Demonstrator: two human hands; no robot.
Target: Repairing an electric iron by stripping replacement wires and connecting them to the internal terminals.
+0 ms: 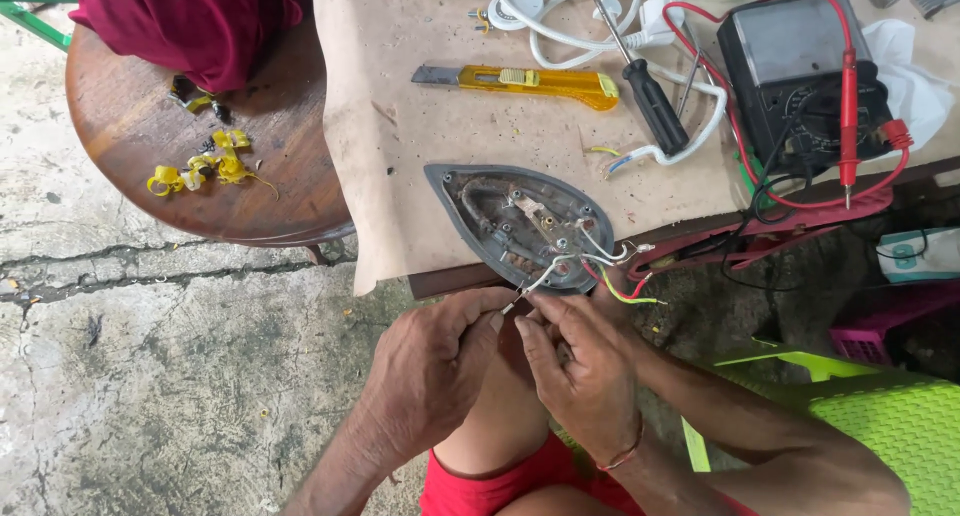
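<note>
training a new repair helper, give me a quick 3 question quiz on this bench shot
1. True or false: both hands pinch the thin white wires coming off the iron soleplate.
2. Which tool lies nearest the soleplate's pointed tip? A) yellow utility knife B) black-handled screwdriver C) multimeter
3. What lies scattered on the round wooden stool?

Key
1. True: the left hand and right hand meet at the wire ends, just off the table edge.
2. A
3. Yellow scraps, curled like stripped insulation or tape.
</note>
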